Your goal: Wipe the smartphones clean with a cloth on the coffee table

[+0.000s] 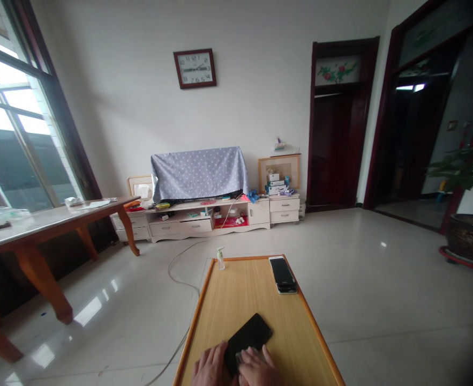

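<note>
A black smartphone [250,335] lies at a slant on the near part of a wooden tabletop [244,292]. My left hand [211,364] is at the phone's left edge, its fingers closed against that side and steadying it. Over the phone's lower right part, my right hand [257,369] presses down with bent fingers. A bit of thin greyish cloth [239,356] shows under those fingers; most of it is hidden. The phone's near end is covered by both hands.
A small pump bottle [220,259] stands at the table's far left corner. Stacked phones [283,276] lie at the far right edge. A cable [177,277] runs over the floor on the left. Beyond are a long low cabinet [259,212] and a larger table [55,225].
</note>
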Demonstrator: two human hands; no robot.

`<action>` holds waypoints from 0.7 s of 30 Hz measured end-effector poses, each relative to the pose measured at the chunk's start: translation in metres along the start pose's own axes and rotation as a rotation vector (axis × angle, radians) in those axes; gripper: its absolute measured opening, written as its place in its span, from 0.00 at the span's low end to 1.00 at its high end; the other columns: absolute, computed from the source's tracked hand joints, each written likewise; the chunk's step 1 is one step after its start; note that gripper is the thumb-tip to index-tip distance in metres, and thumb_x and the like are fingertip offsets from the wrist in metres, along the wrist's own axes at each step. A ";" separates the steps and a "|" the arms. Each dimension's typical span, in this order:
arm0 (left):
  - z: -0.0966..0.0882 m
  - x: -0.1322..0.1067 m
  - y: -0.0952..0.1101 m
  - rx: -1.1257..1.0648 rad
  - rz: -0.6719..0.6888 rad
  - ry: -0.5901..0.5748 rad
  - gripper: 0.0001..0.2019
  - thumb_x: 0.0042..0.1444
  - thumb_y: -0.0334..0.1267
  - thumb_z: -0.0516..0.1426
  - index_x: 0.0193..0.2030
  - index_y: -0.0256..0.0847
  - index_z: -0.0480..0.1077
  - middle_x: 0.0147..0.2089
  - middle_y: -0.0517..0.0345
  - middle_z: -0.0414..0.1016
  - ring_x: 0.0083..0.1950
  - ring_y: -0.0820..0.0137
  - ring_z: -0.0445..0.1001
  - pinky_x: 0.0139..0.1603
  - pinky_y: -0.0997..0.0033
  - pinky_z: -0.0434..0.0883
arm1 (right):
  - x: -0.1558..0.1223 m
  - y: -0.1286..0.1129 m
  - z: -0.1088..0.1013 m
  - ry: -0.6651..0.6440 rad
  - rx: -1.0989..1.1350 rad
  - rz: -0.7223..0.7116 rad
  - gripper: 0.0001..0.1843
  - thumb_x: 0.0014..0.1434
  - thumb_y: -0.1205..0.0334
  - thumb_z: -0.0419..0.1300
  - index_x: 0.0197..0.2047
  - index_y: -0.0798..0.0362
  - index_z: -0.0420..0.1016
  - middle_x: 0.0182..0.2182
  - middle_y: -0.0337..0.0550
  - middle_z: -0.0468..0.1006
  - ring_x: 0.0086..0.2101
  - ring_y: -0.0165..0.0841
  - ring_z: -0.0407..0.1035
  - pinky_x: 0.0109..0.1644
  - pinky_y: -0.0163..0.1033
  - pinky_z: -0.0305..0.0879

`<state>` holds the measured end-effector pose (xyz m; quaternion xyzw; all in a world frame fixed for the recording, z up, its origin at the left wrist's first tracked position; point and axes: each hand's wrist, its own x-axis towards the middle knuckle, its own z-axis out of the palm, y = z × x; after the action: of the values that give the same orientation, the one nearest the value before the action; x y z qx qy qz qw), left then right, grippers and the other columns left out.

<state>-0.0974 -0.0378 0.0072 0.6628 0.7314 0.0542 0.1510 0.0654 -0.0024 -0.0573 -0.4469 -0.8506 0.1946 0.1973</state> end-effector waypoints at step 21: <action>0.000 -0.001 -0.001 0.005 0.014 0.017 0.37 0.48 0.48 0.54 0.67 0.42 0.60 0.68 0.51 0.64 0.68 0.59 0.60 0.65 0.63 0.57 | -0.001 -0.003 -0.007 0.022 0.024 0.062 0.20 0.62 0.62 0.52 0.53 0.38 0.77 0.57 0.37 0.74 0.59 0.42 0.66 0.68 0.57 0.49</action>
<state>-0.0981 -0.0393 0.0071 0.6678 0.7282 0.0592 0.1427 0.0679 -0.0039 -0.0504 -0.4725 -0.8317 0.2061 0.2060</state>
